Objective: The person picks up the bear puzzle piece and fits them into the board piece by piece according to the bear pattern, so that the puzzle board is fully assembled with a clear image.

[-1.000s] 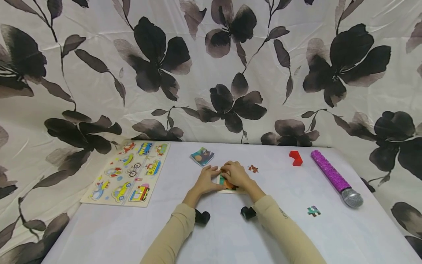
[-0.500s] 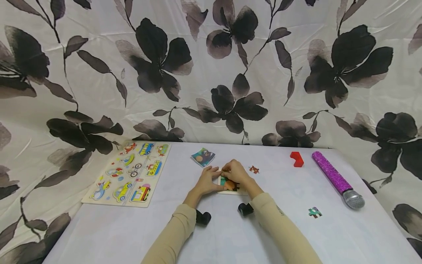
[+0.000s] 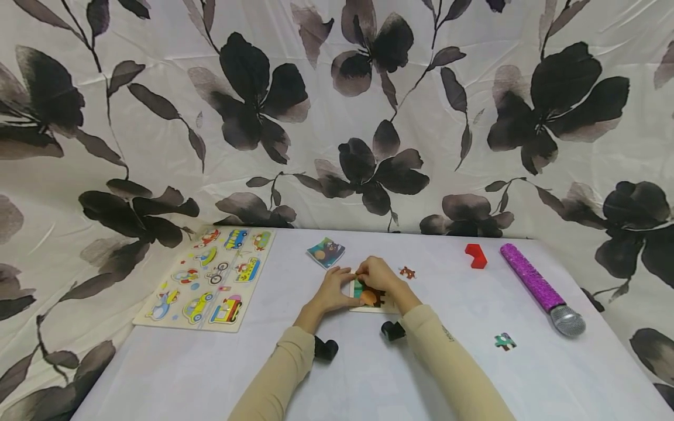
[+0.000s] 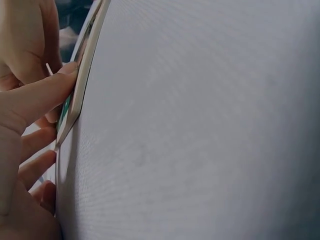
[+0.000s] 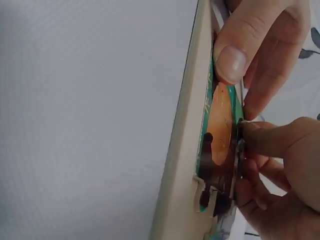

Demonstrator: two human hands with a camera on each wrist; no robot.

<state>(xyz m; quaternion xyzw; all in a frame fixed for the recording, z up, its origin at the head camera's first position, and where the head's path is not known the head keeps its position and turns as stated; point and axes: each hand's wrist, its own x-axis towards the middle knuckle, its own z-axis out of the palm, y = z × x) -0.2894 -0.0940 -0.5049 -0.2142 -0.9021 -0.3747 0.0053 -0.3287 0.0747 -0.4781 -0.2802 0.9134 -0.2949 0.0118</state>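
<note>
A small jigsaw board (image 3: pixel 363 310) with a wooden rim lies on the white table, its picture green, orange and dark brown. My left hand (image 3: pixel 333 290) grips its left side, the thumb pressing near the front rim and the other fingers along the far left. Over the board's upper part my right hand (image 3: pixel 380 273) bends down, its fingertips pinching a small dark puzzle piece (image 5: pixel 241 146) at the board's far edge. Most of that piece is hidden by the fingers. In the right wrist view, the left thumb (image 5: pixel 231 64) rests on the picture beside the orange shape.
A brown puzzle piece (image 3: pixel 408 272) lies right of the board, a teal piece (image 3: pixel 505 341) nearer the front right. Behind is a picture card (image 3: pixel 326 252). A vehicle puzzle board (image 3: pixel 179 295) is at left; a red block (image 3: pixel 476 256) and purple microphone (image 3: pixel 532 280) at right.
My right hand has shifted slightly toward the board's upper left, uncovering more of the orange and brown picture. My left hand keeps its hold; the loose pieces lie as before.
</note>
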